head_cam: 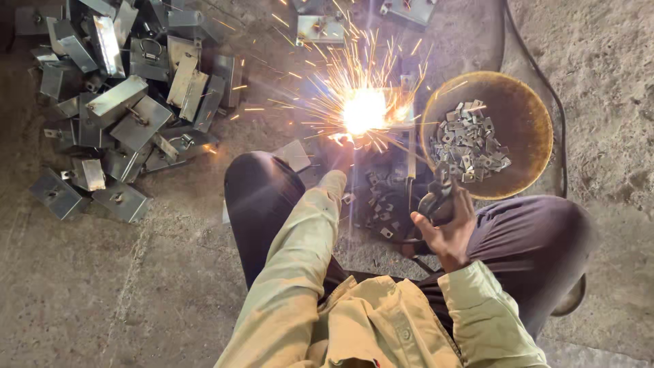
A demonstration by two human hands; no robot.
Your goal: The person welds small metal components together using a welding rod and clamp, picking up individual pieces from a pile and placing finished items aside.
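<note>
Work in hand: a person crouched on the concrete floor [170, 272] welds small metal parts; a bright arc [363, 111] with flying sparks burns at 12 o'clock from the knees.
Progress, judged: the large heap of finished metal boxes [122, 102] at 10 o'clock suggests many pieces are done; the rusty round pan [531, 102] at 2 o'clock is well stocked with small metal clips [466, 143], so much appears to be left.
Workpiece: a metal box lies under the arc, mostly washed out by glare; its exact shape cannot be told.
Left hand [343, 158]: extended to the arc along a tan sleeve; glare hides the fingers, so its opening and what it holds cannot be told.
Right hand [446, 225]: closed around a dark tool [436, 194], apparently pliers or a clamp, just below the pan's near rim.
Loose parts: more clips [378, 204] lie scattered on the floor between the knees, near the right hand.
Further blanks: two flat plates [320, 28] lie at 12 o'clock, beyond the sparks.
Cable: a black lead [545, 82] curves round the pan's far side.
</note>
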